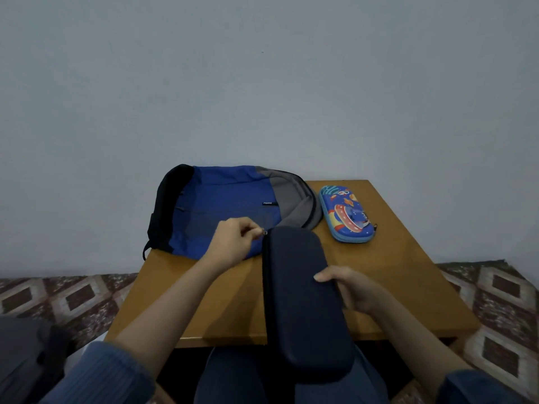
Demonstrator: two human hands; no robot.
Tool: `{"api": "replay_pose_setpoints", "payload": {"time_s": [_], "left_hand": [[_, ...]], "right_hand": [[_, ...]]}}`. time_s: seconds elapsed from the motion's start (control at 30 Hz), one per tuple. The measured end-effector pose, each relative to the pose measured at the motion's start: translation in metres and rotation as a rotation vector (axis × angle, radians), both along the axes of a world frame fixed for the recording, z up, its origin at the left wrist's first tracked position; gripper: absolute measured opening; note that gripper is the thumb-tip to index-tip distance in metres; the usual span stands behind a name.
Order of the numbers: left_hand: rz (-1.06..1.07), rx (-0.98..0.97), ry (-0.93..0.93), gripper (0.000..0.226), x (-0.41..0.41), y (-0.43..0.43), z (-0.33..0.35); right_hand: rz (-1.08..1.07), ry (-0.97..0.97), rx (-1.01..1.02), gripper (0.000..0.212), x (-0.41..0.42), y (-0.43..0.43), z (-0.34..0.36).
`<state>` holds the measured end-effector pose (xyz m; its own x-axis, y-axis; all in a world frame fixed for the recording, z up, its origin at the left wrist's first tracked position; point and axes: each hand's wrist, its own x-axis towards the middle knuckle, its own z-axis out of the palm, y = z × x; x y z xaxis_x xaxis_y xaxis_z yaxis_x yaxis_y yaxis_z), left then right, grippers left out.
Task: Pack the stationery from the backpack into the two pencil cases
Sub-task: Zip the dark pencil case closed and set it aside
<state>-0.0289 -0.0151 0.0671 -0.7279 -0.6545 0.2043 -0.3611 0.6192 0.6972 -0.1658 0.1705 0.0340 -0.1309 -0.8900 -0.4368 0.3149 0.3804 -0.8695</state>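
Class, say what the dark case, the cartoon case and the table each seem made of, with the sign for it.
Dark case: likely a stiff shell under matte navy fabric; it holds its rounded shape while lifted.
Cartoon case: likely moulded foam or plastic, printed, slightly glossy, with raised figures.
Table: wood or laminate, smooth orange-brown, faint sheen.

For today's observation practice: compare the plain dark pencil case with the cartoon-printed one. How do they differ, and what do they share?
The dark case is plain navy; the cartoon case is light blue with bright pictures. The dark case is held up, right hand gripping its side and left hand pinching its zip pull; the cartoon case lies untouched on the table beside the backpack. Both are oblong zipped cases with rounded ends.
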Motion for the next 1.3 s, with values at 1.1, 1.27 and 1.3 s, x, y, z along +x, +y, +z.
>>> {"api": "replay_pose_setpoints", "payload": {"time_s": [1.1, 1.27, 1.3], "left_hand": [[0.147, -0.103, 0.055, 0.024, 0.022, 0.004, -0.011], [-0.265, -0.445, -0.325, 0.092, 0.016, 0.054, -0.01], [-0.248, -0.529, -0.424, 0.096, 0.013, 0.063, -0.016]], "right_hand": [[-0.769, -0.432, -0.184, 0.038, 0.023, -0.033, -0.003], [-0.824, -0.292, -0.136, 0.06, 0.022, -0.042, -0.002], [-0.834, -0.276, -0.144, 0.062, 0.022, -0.043, 0.0]]}}
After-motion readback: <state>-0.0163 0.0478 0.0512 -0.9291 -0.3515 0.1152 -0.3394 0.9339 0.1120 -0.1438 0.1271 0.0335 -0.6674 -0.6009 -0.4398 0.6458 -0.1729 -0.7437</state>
